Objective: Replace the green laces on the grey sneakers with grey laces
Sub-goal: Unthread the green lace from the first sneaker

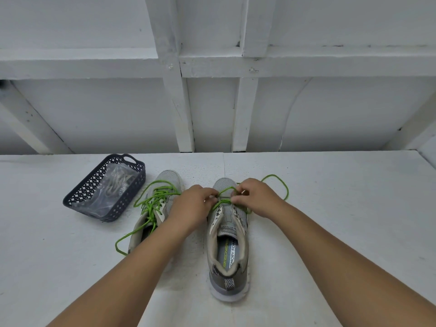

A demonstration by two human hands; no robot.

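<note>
Two grey sneakers stand side by side on the white table, toes pointing away from me. The right sneaker (227,244) has its green lace (284,187) mostly pulled out, with a long loop trailing off to the right. My left hand (192,204) and my right hand (256,197) both pinch that lace over the lowest eyelets near the toe. The left sneaker (162,185) still carries its green lace (151,208), loosened, with one end trailing toward me on the left. My left forearm hides part of this shoe.
A dark blue perforated basket (82,197) sits to the left of the shoes, holding a clear plastic bag with pale grey laces (115,182). Behind the table rises a white wooden wall with beams. The table's far edge lies just beyond the shoes.
</note>
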